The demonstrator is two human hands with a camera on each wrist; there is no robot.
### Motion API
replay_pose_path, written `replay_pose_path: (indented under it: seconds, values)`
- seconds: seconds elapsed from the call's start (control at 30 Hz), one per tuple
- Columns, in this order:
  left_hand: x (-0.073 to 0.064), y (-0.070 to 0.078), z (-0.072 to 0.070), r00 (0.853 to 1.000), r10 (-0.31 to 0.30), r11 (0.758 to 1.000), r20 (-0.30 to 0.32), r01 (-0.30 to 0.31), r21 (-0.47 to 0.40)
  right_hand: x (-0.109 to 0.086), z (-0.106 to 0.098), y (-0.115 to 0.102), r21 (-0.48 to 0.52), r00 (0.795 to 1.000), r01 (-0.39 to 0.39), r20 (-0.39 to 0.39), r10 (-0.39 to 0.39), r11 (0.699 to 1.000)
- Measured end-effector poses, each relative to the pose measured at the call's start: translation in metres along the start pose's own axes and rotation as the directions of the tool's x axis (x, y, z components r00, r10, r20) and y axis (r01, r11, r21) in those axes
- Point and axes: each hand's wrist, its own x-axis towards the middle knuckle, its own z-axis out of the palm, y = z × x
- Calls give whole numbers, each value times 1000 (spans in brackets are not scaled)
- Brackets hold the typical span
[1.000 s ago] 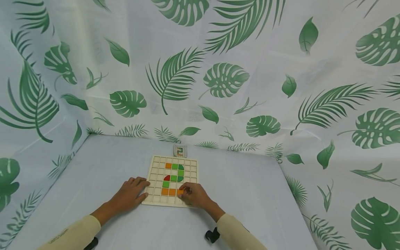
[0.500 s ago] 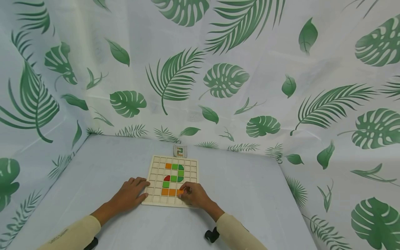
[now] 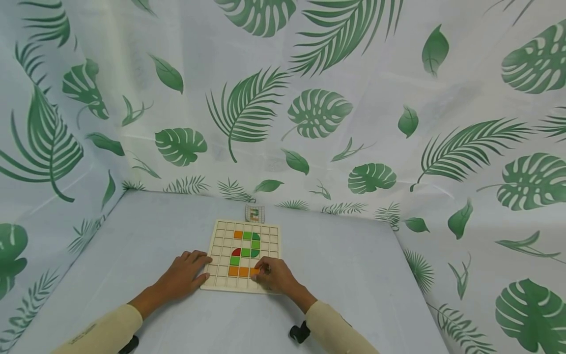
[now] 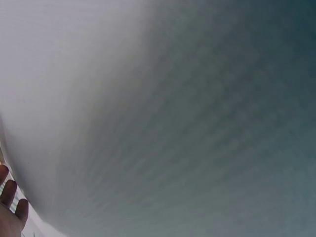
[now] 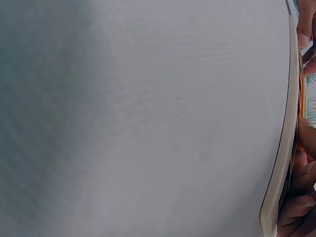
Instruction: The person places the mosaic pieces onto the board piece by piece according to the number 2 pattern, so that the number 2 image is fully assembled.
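A pale wooden grid board [image 3: 221,280] lies flat on the table, bearing orange, green and red tiles in a shape like a 2. At its left edge rests my left hand [image 3: 183,276], fingers extended and thumb on the near side. My right hand [image 3: 277,275] is over the lower right of the board; its thumb and index finger pinch an orange tile [image 3: 254,271] at the end of the bottom orange row. Its other fingers are curled, hiding several squares. In the right wrist view, the board's edge [image 5: 284,158] shows beside the right fingers [image 5: 307,138].
A small card [image 3: 254,213] printed with a similar coloured figure lies just beyond the board's far edge. White table cloth [image 3: 353,275] surrounds the board. A leaf-patterned curtain [image 3: 265,98] rises behind and at the sides. A black device [image 3: 299,333] sits by the right sleeve.
Almost nothing moves. My right hand shifts very slightly at the orange tile; my left hand stays at the board's left edge.
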Motion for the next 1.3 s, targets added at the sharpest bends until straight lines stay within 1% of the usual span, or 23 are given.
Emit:
replay_pose_path:
  seconds: [0.23,0.6,0.7,0.83,0.97,1.1,1.2,1.3]
  values:
    - [0,0,1,1000,5,1000,-8,-5,1,-2,-1,-1,4,1000,11,-4,-11,1000]
    - [1,2,0,1000,-2,1000,2,2,-2,-3,-2,0,-2,1000,17,6,-17,1000]
    - [0,3,-1,1000,-3,1000,8,3,-1,-4,-3,1,-5,1000,7,19,-7,1000]
    - [-1,5,-4,1000,-16,1000,24,16,-2,-7,-7,4,1,1000,21,21,-22,1000]
    - [-2,6,-7,999,-22,1000,47,23,-8,-11,-18,10,8,999,45,-19,-44,999]
    - [-2,5,-11,997,-26,1000,70,26,5,-15,-33,18,-2,997,38,-63,-38,999]
    - [-2,2,-17,998,-35,999,53,34,16,-17,-45,25,-28,994,24,-105,-26,999]
    - [-3,-4,-28,999,-41,999,9,40,22,-20,-57,32,-57,986,-3,-165,-6,998]
